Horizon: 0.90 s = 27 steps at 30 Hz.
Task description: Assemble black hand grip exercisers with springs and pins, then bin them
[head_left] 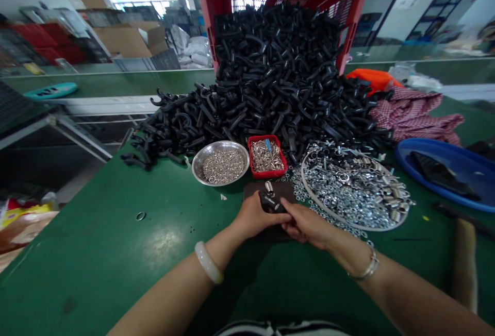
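My left hand (254, 216) is wrapped round a black plastic part (270, 201), from whose top a shiny metal piece (269, 187) sticks up. Beside it my right hand (307, 223) has its fingers closed at the right end of the same part; whatever small thing they may pinch is hidden. Both hands are over a dark flat block (251, 190) on the green table (162, 274). Just behind stand a steel bowl (197, 169) of small metal pieces and a red tray (266, 174) of metal pins.
A red crate (211, 27) spills a large heap of black parts (270, 88). At the right are a round tray (309, 189) of metal hardware, a blue tray (410, 145), a checkered cloth (417, 112) and a wooden-handled tool (465, 264). One ring (141, 216) lies left.
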Tool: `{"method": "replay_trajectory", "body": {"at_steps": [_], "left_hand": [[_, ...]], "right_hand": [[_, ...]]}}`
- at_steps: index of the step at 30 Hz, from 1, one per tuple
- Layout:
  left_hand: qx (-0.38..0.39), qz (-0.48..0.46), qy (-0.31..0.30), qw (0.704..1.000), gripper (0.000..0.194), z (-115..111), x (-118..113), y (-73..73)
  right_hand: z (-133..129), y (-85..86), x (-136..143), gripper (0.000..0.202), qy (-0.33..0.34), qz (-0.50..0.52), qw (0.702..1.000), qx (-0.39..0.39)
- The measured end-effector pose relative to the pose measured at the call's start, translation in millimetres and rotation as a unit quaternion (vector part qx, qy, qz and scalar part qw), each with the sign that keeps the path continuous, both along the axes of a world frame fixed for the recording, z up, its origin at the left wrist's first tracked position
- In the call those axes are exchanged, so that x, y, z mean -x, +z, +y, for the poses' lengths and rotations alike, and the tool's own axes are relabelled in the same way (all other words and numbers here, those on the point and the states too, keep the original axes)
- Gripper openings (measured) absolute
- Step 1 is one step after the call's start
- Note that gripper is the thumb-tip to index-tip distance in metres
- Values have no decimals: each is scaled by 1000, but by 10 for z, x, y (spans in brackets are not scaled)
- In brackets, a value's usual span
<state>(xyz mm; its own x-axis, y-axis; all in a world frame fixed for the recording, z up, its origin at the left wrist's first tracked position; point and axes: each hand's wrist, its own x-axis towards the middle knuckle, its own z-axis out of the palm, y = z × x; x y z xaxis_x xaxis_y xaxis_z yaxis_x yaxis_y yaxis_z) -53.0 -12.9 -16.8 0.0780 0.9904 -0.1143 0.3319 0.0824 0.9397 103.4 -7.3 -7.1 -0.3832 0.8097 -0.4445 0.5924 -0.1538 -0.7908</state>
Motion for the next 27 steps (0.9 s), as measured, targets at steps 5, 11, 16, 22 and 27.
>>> {"method": "replay_trajectory", "body": {"at_steps": [5,11,16,22,27], "left_hand": [[-67,78,-143,984,41,74,136,58],[-153,284,-147,935,60,245,209,84],[-200,415,-194,866,85,376,242,58],[-172,380,-239,877,79,434,297,16],[-134,198,-265,934,68,335,424,79]], "right_hand": [[195,60,-180,35,121,-146,882,-431],[260,-5,-228,25,228,-289,822,-435],[104,-67,-217,32,145,-346,824,-425],[177,-135,-302,34,131,-216,882,-399],[223,-60,-311,28,79,51,952,-291]]}}
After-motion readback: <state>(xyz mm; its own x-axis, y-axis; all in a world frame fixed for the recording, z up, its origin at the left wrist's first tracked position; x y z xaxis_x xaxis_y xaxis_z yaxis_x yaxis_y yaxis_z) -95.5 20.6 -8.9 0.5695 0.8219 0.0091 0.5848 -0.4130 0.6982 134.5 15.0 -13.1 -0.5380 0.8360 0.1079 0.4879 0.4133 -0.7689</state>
